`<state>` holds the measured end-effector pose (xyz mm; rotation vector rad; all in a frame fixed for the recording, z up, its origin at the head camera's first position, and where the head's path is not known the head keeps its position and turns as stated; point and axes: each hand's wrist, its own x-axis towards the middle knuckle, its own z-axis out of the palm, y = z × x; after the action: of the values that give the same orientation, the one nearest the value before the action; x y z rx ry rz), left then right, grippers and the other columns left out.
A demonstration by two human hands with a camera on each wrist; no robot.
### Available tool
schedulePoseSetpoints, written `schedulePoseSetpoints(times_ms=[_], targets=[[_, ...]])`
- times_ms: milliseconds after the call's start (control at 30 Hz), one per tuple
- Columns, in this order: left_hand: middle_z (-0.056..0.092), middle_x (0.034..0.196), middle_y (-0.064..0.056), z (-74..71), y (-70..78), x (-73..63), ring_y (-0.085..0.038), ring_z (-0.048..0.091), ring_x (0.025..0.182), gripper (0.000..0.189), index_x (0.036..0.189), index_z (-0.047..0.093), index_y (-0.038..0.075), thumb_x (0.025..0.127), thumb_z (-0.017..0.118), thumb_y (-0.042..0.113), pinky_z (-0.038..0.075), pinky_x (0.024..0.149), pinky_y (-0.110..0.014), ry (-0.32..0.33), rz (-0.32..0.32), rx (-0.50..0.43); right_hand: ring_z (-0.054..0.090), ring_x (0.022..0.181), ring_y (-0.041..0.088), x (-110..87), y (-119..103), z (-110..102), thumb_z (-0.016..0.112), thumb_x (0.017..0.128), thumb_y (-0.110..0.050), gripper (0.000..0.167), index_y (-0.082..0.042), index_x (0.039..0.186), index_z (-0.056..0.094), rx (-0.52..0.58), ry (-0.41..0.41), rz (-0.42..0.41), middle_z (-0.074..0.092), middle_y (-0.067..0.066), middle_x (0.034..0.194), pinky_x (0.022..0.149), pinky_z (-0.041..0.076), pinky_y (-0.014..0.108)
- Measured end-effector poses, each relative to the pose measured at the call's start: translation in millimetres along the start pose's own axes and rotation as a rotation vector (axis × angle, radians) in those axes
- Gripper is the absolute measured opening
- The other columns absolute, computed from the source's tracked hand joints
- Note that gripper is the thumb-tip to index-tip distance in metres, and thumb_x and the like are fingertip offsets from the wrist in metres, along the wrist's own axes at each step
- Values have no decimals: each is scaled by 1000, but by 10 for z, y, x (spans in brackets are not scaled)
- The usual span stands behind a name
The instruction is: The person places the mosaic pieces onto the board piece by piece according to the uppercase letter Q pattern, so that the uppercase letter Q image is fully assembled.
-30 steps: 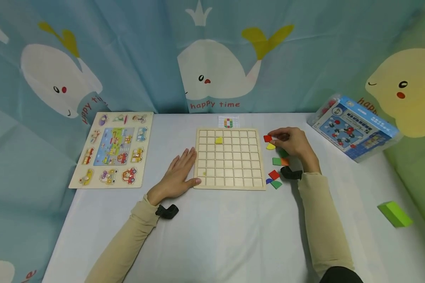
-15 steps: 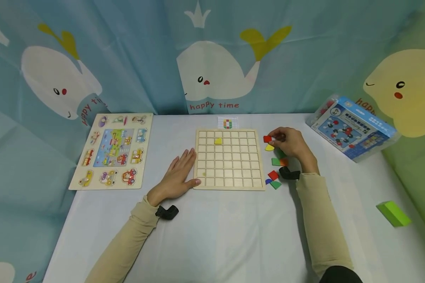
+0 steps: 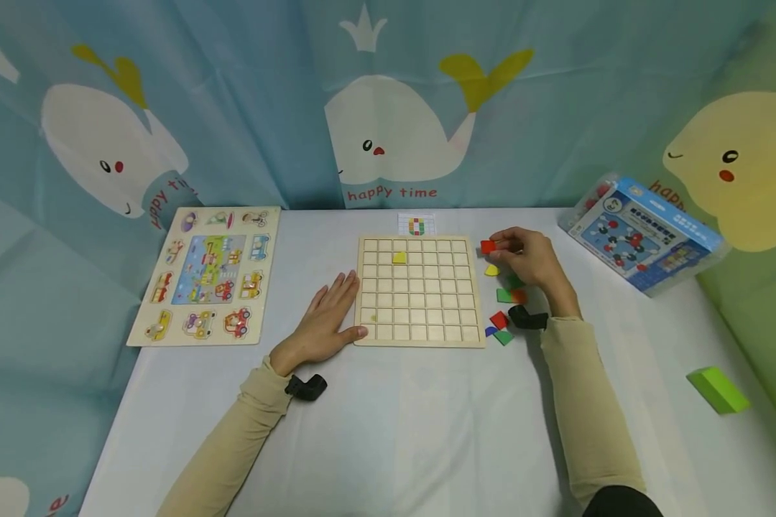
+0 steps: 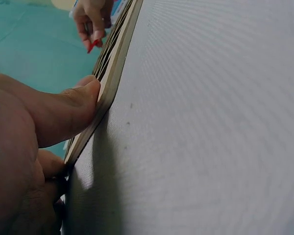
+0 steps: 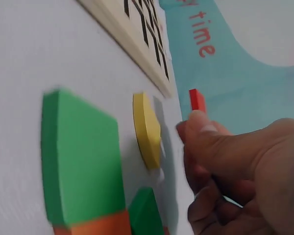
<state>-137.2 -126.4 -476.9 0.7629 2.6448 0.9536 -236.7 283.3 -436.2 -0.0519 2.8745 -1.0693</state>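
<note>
My right hand (image 3: 532, 257) pinches a red tile (image 3: 488, 246) between thumb and fingers, just right of the wooden grid board (image 3: 420, 291). In the right wrist view this red tile (image 5: 197, 100) is held off the table, above a yellow rounded piece (image 5: 146, 131) and a green tile (image 5: 83, 161). My left hand (image 3: 323, 319) lies with straight fingers along the board's left edge. Its thumb (image 4: 73, 105) touches the board's rim in the left wrist view. One yellow piece (image 3: 399, 257) sits in a cell near the board's top.
Right of the board lie an orange tile (image 3: 519, 296), another red tile (image 3: 499, 319), a blue piece (image 3: 490, 331) and green pieces. A small pattern card (image 3: 417, 225) is behind the board. A picture puzzle (image 3: 210, 273) stands left, a blue box (image 3: 647, 233) right, a green block (image 3: 718, 390) farther right.
My right hand has risen slightly away from the table with the red tile, leaving the yellow piece below it. The left hand has stayed at the board's edge.
</note>
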Motion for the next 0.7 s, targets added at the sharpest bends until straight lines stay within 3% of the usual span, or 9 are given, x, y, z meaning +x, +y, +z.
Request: schedulePoseSetpoints(times_ms=[133, 233, 467, 567, 700], targets=[[4, 178, -17, -4, 0, 4, -38, -1, 166, 92, 169, 9, -2, 105, 66, 33, -1, 130, -59, 0, 0, 1, 67, 102, 35, 2, -29, 32, 72, 102, -11, 31, 1, 130, 70, 27, 44, -92, 71, 23, 117, 76, 50, 18], [6, 178, -19, -7, 6, 5, -39, 1, 165, 91, 168, 12, -3, 105, 67, 32, 1, 130, -60, 12, 2, -4, 68, 99, 35, 0, -91, 56, 74, 100, -13, 31, 0, 128, 72, 73, 54, -140, 72, 23, 115, 67, 49, 14], [17, 170, -29, 6, 8, 15, -49, 13, 156, 89, 165, 30, -1, 97, 77, 31, 15, 122, -69, 114, -13, -24, 69, 94, 28, -10, -275, 164, 77, 99, -16, 30, -2, 126, 74, 141, 28, -193, 73, 21, 112, 73, 50, 17], [30, 158, -29, 17, -8, 24, -47, 24, 143, 87, 163, 39, 2, 93, 81, 33, 22, 117, -66, 171, -23, -13, 68, 93, 26, -19, -348, 245, 76, 99, -15, 30, -1, 126, 73, 168, 0, -227, 74, 21, 111, 76, 50, 18], [42, 132, -19, 35, -53, 35, -38, 32, 121, 87, 161, 46, 7, 89, 85, 37, 28, 106, -57, 216, -38, 33, 68, 94, 28, -26, -434, 371, 75, 100, -10, 28, 0, 126, 72, 213, -53, -279, 74, 21, 109, 78, 51, 19]])
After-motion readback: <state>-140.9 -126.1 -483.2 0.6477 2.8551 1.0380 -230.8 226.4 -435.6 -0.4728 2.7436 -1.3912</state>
